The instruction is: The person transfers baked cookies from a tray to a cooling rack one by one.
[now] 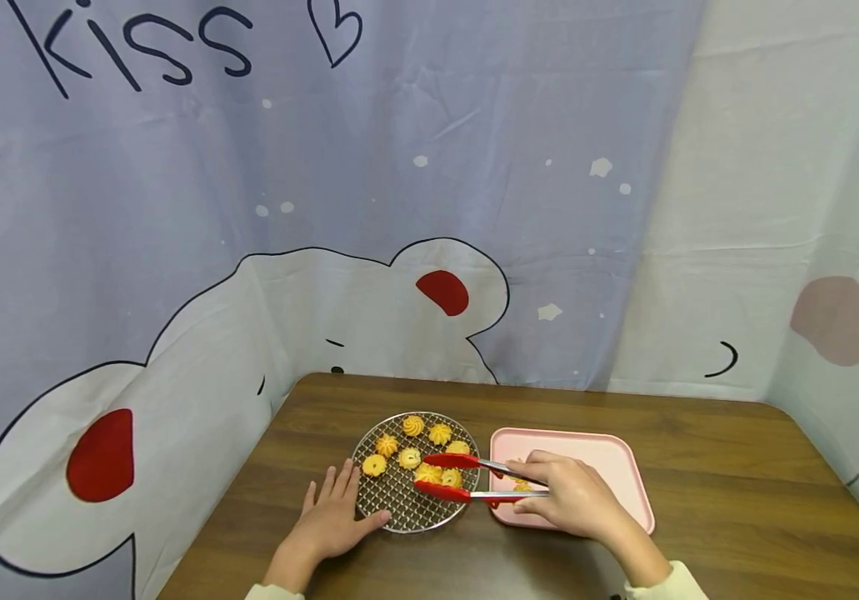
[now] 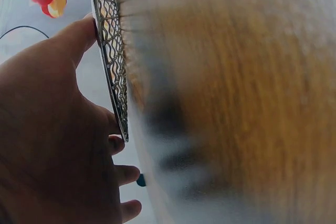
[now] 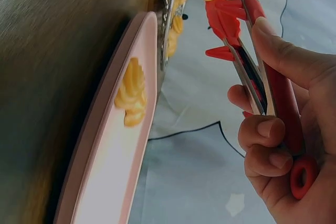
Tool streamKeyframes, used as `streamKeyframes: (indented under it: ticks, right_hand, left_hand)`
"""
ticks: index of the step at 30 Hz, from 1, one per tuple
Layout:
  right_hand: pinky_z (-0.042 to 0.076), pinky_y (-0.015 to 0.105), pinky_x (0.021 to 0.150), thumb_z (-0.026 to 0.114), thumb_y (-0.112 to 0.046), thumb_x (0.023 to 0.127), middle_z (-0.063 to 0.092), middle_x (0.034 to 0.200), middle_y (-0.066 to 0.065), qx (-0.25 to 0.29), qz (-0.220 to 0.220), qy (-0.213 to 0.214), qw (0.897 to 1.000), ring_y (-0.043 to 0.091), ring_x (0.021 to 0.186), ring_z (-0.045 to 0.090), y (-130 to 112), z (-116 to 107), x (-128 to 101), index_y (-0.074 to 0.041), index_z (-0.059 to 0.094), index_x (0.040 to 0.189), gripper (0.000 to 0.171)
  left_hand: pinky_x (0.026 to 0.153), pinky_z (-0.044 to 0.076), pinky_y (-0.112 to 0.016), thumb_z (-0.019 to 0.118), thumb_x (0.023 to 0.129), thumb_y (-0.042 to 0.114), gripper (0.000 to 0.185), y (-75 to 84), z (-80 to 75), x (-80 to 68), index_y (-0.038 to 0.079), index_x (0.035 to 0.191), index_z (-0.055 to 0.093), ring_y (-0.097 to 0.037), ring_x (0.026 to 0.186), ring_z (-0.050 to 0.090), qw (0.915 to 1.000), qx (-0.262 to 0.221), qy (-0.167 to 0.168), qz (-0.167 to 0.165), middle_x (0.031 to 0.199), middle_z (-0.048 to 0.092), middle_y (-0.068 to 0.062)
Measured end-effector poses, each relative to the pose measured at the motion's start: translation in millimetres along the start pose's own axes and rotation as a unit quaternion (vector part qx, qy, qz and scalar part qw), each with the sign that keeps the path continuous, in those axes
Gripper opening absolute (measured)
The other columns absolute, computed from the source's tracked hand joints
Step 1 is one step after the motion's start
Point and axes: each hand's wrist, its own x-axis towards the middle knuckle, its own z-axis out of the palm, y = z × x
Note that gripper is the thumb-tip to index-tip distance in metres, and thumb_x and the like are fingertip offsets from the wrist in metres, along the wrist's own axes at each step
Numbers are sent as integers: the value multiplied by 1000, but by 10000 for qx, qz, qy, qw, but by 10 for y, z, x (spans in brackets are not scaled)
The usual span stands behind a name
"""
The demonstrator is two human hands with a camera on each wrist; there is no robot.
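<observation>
While red-tipped tongs (image 1: 466, 479) straddle ridged cookies (image 1: 439, 476), round wire-mesh rack (image 1: 392, 508).

Shiny metal mesh rack (image 1: 399, 500), matt pink plastic tray (image 1: 609, 458), wood-grain table (image 1: 736, 500)

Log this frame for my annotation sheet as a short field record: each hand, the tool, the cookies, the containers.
left hand: fingers flat on the table, thumb at the rim of the wire rack
right hand: grips the red tongs
tongs: tips over the rack, around a cookie
cookies on rack: about seven, on its far half
pink tray: right of the rack, at least one cookie on it
surface: wooden table
backdrop: cartoon bear cloth
</observation>
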Motion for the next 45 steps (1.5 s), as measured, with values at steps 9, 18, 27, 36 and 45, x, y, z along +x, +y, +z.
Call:
streamKeyframes:
  ticks: [9,18,27,36,45]
  right_hand:
    - [38,20,55,89,-36,73,54,82,-26,40,-1,-41,10000,-5,61,42,-91,139,137,-29,76,122,51]
    - [40,23,56,90,-35,72,57,83,-22,101,41,-181,9998,-3,62,43,-147,250,249,-24,76,123,53]
    - [43,26,56,89,-36,75,66,92,-13,83,111,-349,9993,0,65,46,-190,357,316,-20,76,124,53]
    - [49,31,61,88,-37,76,70,101,-12,69,250,-376,9990,5,75,58,-223,425,359,-23,76,124,52]
    - [49,32,62,88,-39,75,68,98,-13,56,307,-445,9985,7,78,60,-230,486,386,-24,76,122,51]
  left_hand:
    - [118,2,-70,52,90,76,107,-16,11,15,1,161,22,-46,154,9,10000,-36,-32,-23,169,13,-18]
    - [118,2,-70,52,90,76,107,-18,22,27,1,160,23,-46,154,9,10000,-13,4,-6,168,14,-18]
    - [118,3,-70,53,90,75,106,-5,16,16,1,160,24,-46,153,10,10000,-17,20,2,168,14,-19]
    - [118,2,-69,53,91,74,105,12,0,2,0,160,24,-46,153,9,10000,-44,-1,-7,168,14,-19]
    - [118,2,-70,52,90,75,106,6,10,13,0,160,24,-46,154,9,10000,-47,1,5,168,14,-19]
